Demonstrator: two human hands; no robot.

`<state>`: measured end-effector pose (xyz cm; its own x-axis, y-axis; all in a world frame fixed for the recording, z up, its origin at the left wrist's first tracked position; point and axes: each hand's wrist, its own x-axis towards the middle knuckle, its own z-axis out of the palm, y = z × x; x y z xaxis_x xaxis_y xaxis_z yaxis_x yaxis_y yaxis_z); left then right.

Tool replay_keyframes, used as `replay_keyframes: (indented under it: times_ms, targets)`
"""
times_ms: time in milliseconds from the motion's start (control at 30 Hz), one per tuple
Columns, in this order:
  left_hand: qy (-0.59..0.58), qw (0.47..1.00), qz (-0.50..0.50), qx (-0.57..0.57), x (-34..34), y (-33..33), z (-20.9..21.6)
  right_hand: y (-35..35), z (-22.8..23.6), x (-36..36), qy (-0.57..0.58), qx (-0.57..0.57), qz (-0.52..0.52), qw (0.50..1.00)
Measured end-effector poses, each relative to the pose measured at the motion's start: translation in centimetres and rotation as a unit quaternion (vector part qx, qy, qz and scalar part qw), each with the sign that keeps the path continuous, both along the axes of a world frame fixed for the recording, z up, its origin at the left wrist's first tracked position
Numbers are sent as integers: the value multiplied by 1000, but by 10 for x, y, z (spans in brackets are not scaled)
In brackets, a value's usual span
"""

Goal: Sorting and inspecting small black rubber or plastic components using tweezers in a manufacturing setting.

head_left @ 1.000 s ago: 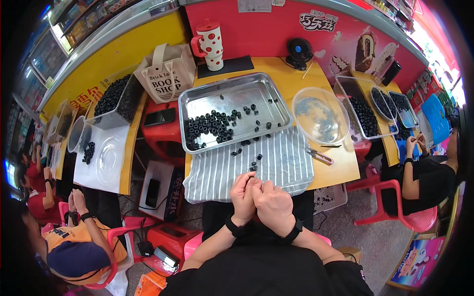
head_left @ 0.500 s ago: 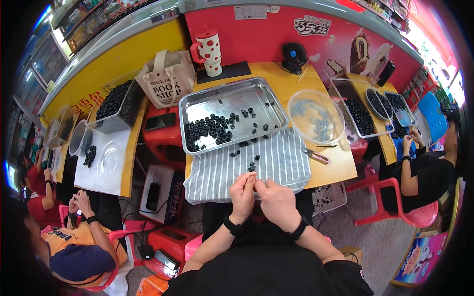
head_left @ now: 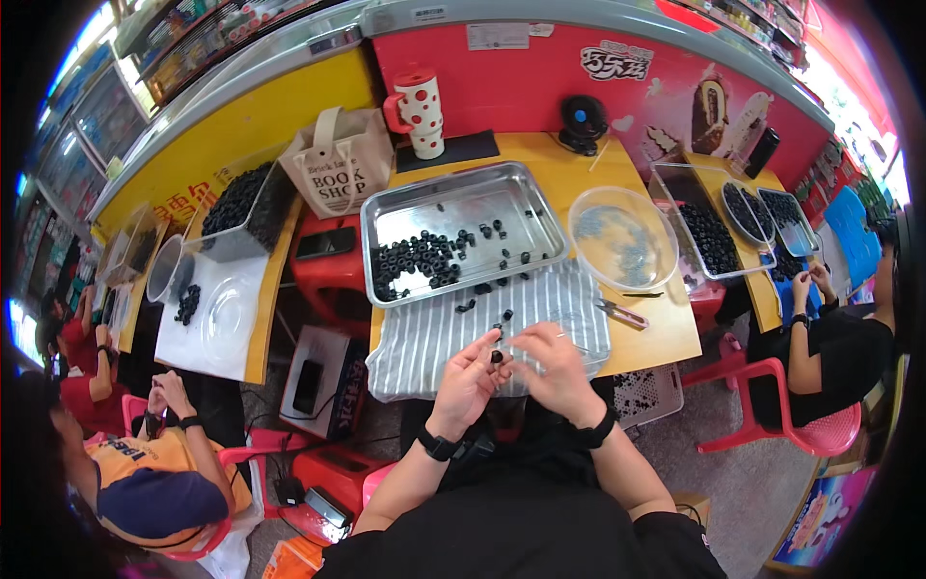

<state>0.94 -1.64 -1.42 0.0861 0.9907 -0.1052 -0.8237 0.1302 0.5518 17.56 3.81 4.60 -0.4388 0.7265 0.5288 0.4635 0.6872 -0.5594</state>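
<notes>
My left hand [head_left: 467, 382] is just past the near edge of the grey-and-white striped cloth [head_left: 415, 357]. Pinched at its fingertips is a small black cylindrical part [head_left: 497, 357]. Close beside it, my right hand [head_left: 559, 369] is smeared by motion, and whether its fingers hold anything is unclear. Several more black parts [head_left: 507, 315] lie on the cloth beyond my hands. A steel tray [head_left: 463, 198] behind them holds many such parts [head_left: 415, 262], mostly at its left. To its right is a round clear tub [head_left: 624, 236] with small greyish-blue pieces.
A pair of snips [head_left: 625, 315] lies right of the cloth. Behind the tray stand a dotted tumbler [head_left: 421, 116], a canvas bag [head_left: 338, 164] and a black fan [head_left: 583, 125]. People sit at side tables with bins of black parts [head_left: 246, 207]. A phone [head_left: 326, 242] rests on a red stool.
My hands were pressed together at the fingertips; now the right has drawn slightly away, and a black part shows in the left. The whole view has shifted slightly.
</notes>
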Motion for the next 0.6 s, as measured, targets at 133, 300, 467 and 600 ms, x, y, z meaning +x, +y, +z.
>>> replay_keyframes:
  times_ms: [133, 300, 467, 600]
  targets:
    - [82, 995, 19, -50, 10, -6, 2, -7, -10, -6, -6, 22, 105, 994]
    - [157, 986, -50, 11, 0, -8, 1, 1, -10, 26, 64, -94, 119, 986]
    - [167, 985, 6, 45, -22, -1, 3, 91, 7, 149, 103, 22, -113, 988]
    - [149, 984, 95, 30, -36, 2, -3, 125, 81, 193, 29, 173, -360, 916]
